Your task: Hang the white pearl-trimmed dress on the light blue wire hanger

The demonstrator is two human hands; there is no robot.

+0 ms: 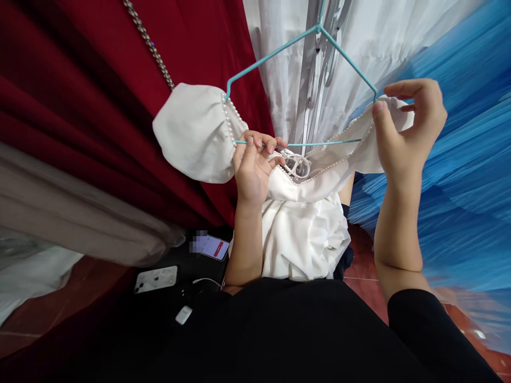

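Note:
A white dress (307, 234) with puffed sleeves and a pearl-beaded neckline lies bunched over my lap. Its upper part spreads around a light-blue clothes hanger (275, 53). My left hand (255, 170) is closed, thumb against fingers, at the hanger's lower bar near the beaded edge of the left puff sleeve (195, 133). With thumb and fingers, my right hand (417, 127) grips the right sleeve (401, 114) beside the hanger's right end, partly hiding that sleeve. White cord loops (297, 165) show inside the neckline.
Red fabric (199, 48) hangs at left, with a beaded strand (147, 40) before it. Blue tulle (471, 175) fills the right side and white cloth (279, 64) hangs behind. Lower left are a lit phone (213, 247), another phone (155, 279) and a small white case (183, 315).

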